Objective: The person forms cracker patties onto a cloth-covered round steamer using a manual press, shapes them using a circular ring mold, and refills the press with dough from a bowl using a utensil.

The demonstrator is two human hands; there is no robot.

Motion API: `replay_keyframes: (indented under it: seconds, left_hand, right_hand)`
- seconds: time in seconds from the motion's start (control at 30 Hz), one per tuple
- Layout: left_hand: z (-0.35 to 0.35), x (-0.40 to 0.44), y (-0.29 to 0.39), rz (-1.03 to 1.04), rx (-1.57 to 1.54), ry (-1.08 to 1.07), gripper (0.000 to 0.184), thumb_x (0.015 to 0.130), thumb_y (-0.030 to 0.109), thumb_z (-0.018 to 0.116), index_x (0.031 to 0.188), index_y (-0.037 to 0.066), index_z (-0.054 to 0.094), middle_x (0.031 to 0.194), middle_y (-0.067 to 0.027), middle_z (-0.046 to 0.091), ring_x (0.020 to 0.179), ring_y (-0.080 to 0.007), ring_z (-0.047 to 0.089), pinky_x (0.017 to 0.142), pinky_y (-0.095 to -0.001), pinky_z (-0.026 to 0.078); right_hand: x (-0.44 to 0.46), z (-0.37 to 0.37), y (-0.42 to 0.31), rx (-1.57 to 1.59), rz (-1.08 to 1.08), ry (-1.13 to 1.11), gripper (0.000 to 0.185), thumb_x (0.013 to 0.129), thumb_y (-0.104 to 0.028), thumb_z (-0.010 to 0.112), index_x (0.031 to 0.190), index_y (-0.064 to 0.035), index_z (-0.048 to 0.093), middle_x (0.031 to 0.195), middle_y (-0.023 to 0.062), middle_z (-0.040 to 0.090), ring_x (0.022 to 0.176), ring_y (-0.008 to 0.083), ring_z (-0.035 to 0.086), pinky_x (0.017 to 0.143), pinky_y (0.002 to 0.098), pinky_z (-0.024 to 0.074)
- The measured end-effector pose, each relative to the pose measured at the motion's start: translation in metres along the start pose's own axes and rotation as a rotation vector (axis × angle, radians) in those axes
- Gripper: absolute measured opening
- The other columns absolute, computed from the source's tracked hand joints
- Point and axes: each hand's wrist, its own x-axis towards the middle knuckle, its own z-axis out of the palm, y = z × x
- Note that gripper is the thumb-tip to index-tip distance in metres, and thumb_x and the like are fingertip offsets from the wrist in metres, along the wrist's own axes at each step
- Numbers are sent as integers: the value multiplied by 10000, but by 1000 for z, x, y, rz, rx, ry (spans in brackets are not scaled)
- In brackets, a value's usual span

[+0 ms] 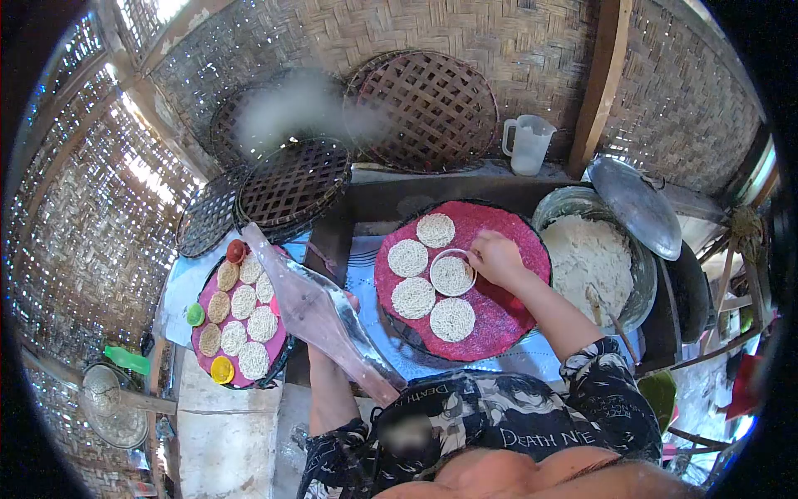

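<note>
On the round tray lined with pink cloth, my right hand is closed at the right edge of a white ring. Inside the ring lies a disc of thin white dough strands. Several similar strand discs lie around it on the cloth. A long, worn board-like wooden piece slants from upper left down toward my body. My left hand is behind this wooden piece, only a small bit showing at its right edge; its fingers are hidden.
On the left, a second pink-lined tray holds white and brown discs and small coloured lids. A basin of pale dough or flour stands right, beside a metal lid. Woven trays and a plastic jug stand behind.
</note>
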Motion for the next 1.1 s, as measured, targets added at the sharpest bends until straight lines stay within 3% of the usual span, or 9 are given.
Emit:
replay_keyframes:
  seconds: [0.2,0.6,0.8,0.93,1.1]
  left_hand:
    - [0,-1,-2,-11,7,-9,210,798,156,618,935,21,533,851,-105,573,713,-187,563,648,-334,501]
    - [-1,-5,0,-14,12,-12,225,809,165,603,955,13,525,864,-121,572,727,-206,568,666,-353,504]
    - [-3,-4,-1,-16,14,-14,233,815,170,596,965,8,521,870,-129,571,734,-216,570,674,-362,506]
    - [-8,-2,-3,-18,14,-4,238,818,172,591,972,6,518,874,-135,570,739,-222,571,680,-369,507]
    - [-10,3,-7,-16,0,-6,245,823,176,584,980,2,515,879,-141,570,745,-230,573,687,-376,509]
  right_hand:
    - [1,7,3,-51,7,107,184,728,-222,601,670,-48,591,764,114,563,775,296,578,673,403,481]
    - [5,-9,-3,-233,203,48,159,710,-207,601,705,-50,626,804,106,579,806,270,588,673,383,506]
    - [-3,-19,5,-157,209,109,158,698,-217,602,687,-60,617,786,103,577,784,272,589,656,389,497]
    - [-31,-42,4,-13,211,131,176,683,-207,590,632,-38,587,701,119,558,690,298,586,619,419,472]
    - [-81,-59,5,-2,230,-13,175,690,-218,599,636,-51,598,704,112,564,678,298,586,612,413,476]
